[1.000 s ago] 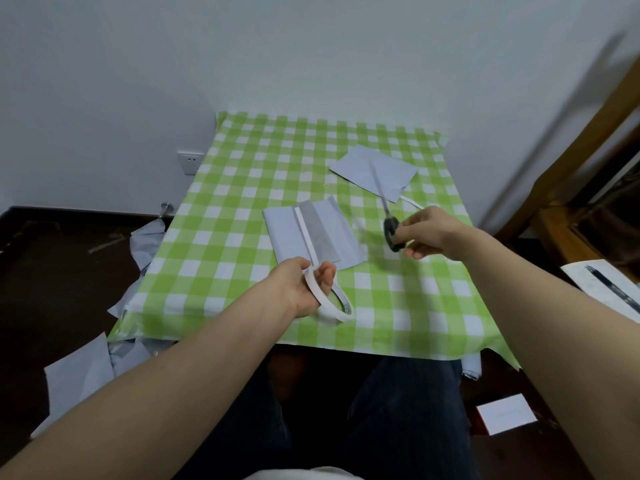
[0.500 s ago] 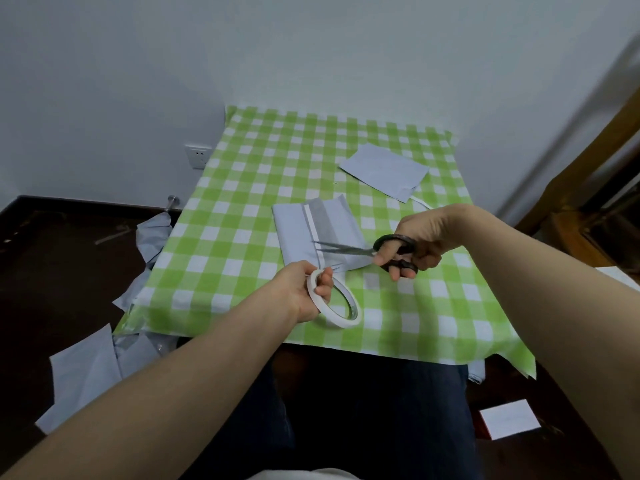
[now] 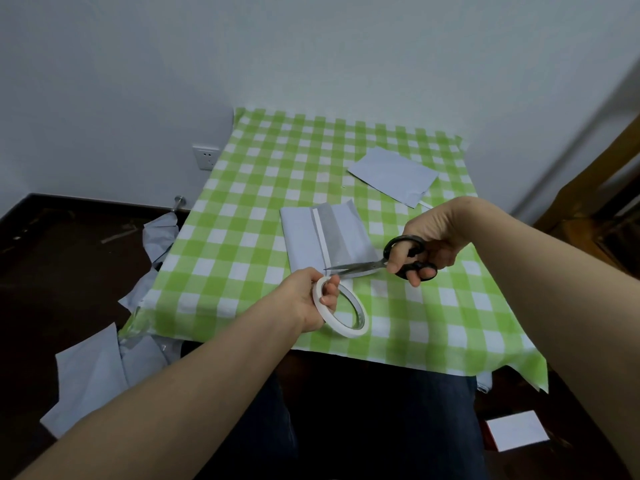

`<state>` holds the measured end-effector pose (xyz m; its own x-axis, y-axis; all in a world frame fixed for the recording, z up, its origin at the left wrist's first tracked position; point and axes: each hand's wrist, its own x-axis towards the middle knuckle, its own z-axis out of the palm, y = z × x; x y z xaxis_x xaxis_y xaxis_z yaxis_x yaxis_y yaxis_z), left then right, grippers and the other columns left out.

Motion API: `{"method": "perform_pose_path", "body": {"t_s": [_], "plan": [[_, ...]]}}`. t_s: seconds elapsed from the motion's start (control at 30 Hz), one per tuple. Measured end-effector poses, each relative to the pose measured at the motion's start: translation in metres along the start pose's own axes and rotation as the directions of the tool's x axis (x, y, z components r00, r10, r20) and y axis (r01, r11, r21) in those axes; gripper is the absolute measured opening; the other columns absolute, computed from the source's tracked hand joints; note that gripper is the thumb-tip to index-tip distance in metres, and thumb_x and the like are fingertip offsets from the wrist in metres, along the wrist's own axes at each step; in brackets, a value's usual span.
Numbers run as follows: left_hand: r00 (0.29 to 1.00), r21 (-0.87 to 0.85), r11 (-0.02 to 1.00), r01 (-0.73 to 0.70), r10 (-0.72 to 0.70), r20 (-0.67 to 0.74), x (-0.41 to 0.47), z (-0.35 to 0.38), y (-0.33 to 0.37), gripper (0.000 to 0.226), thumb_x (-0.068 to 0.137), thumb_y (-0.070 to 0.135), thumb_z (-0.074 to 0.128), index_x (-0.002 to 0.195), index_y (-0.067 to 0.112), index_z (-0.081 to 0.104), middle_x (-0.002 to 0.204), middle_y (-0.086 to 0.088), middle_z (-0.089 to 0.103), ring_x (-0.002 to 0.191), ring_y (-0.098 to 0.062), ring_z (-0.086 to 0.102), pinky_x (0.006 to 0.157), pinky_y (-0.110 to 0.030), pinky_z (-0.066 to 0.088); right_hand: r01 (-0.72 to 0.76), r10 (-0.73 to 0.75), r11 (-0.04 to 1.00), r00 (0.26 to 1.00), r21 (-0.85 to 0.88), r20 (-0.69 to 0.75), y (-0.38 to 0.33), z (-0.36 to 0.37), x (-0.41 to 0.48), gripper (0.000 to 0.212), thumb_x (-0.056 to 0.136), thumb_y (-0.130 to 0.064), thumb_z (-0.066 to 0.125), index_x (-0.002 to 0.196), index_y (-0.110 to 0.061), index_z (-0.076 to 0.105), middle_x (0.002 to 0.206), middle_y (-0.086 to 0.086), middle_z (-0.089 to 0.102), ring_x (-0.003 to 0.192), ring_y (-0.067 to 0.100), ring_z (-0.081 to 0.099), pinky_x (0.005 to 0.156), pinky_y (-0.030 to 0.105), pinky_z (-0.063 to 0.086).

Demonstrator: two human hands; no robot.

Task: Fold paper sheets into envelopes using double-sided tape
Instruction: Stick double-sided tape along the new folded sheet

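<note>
A partly folded pale blue paper sheet [image 3: 304, 237] lies mid-table with a white strip of double-sided tape [image 3: 320, 237] running down its middle fold. My left hand [image 3: 308, 299] grips the white tape roll [image 3: 349, 313] just below the sheet's near edge. My right hand [image 3: 433, 237] holds black-handled scissors [image 3: 405, 258], whose blades point left and meet the tape strip at the sheet's near edge. A finished folded paper [image 3: 393, 174] lies at the far right of the table.
The table wears a green-and-white checked cloth [image 3: 242, 265]. Loose blue sheets [image 3: 93, 375] lie on the dark floor at the left, a white card [image 3: 516, 431] at the lower right. Wooden furniture [image 3: 606, 188] stands at the right, the wall behind.
My right hand swung the scissors from upright over the far side down to horizontal, blades now at the tape by the sheet's near edge. My left hand keeps holding the roll.
</note>
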<state>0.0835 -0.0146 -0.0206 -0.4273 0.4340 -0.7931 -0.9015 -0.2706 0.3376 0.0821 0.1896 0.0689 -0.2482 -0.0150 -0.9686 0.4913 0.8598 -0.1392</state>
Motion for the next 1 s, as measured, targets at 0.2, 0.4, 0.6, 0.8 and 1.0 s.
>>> {"method": "perform_pose_path", "body": {"t_s": [0.2, 0.4, 0.6, 0.8, 1.0], "plan": [[1.0, 0.013, 1.0, 0.002, -0.002, 0.003, 0.001, 0.0, 0.001, 0.019, 0.091, 0.003, 0.037, 0.081, -0.001, 0.052, 0.048, -0.008, 0.056, 0.031, -0.011, 0.045, 0.03, -0.013, 0.026, 0.014, -0.014, 1.0, 1.0, 0.008, -0.011, -0.004, -0.003, 0.006, 0.043, 0.045, -0.053, 0.073, 0.06, -0.013, 0.067, 0.046, 0.0, 0.053, 0.056, 0.016, 0.03, 0.054, 0.028, 0.014], [1.0, 0.027, 1.0, 0.002, -0.002, 0.013, 0.0, 0.0, 0.001, 0.02, 0.091, 0.004, 0.036, 0.078, 0.001, 0.05, 0.047, -0.008, 0.056, 0.031, -0.011, 0.044, 0.029, -0.012, 0.025, 0.008, -0.008, 1.0, 1.0, 0.023, -0.028, -0.007, -0.001, 0.01, 0.043, 0.044, -0.052, 0.076, 0.058, -0.012, 0.067, 0.045, 0.001, 0.053, 0.058, 0.016, 0.032, 0.058, 0.026, 0.017], [1.0, 0.033, 0.999, 0.003, -0.003, 0.026, -0.001, 0.001, 0.001, 0.019, 0.091, 0.004, 0.037, 0.077, 0.001, 0.05, 0.047, -0.007, 0.055, 0.031, -0.01, 0.043, 0.03, -0.012, 0.024, 0.021, -0.021, 1.0, 0.996, -0.001, -0.086, -0.011, 0.003, 0.005, 0.036, 0.056, -0.048, 0.075, 0.057, -0.014, 0.064, 0.044, -0.002, 0.05, 0.042, 0.011, 0.031, 0.043, 0.02, 0.017], [1.0, 0.041, 0.999, 0.006, -0.007, 0.024, 0.0, 0.001, 0.0, 0.018, 0.09, 0.004, 0.037, 0.079, 0.001, 0.05, 0.049, -0.006, 0.055, 0.031, -0.01, 0.042, 0.029, -0.013, 0.023, 0.047, -0.044, 0.998, 0.994, 0.028, -0.104, -0.012, 0.002, 0.003, 0.04, 0.065, -0.053, 0.065, 0.059, -0.014, 0.061, 0.045, -0.002, 0.048, 0.029, 0.007, 0.025, 0.036, 0.013, 0.012], [1.0, 0.048, 0.999, 0.002, -0.003, 0.022, 0.0, 0.002, 0.001, 0.016, 0.089, 0.003, 0.038, 0.079, 0.001, 0.05, 0.048, -0.005, 0.055, 0.03, -0.009, 0.042, 0.029, -0.012, 0.022, 0.078, -0.076, 0.997, 0.99, 0.015, -0.119, -0.012, 0.001, 0.003, 0.042, 0.063, -0.056, 0.065, 0.06, -0.015, 0.06, 0.047, -0.003, 0.046, 0.031, 0.008, 0.022, 0.038, 0.016, 0.011]]}}
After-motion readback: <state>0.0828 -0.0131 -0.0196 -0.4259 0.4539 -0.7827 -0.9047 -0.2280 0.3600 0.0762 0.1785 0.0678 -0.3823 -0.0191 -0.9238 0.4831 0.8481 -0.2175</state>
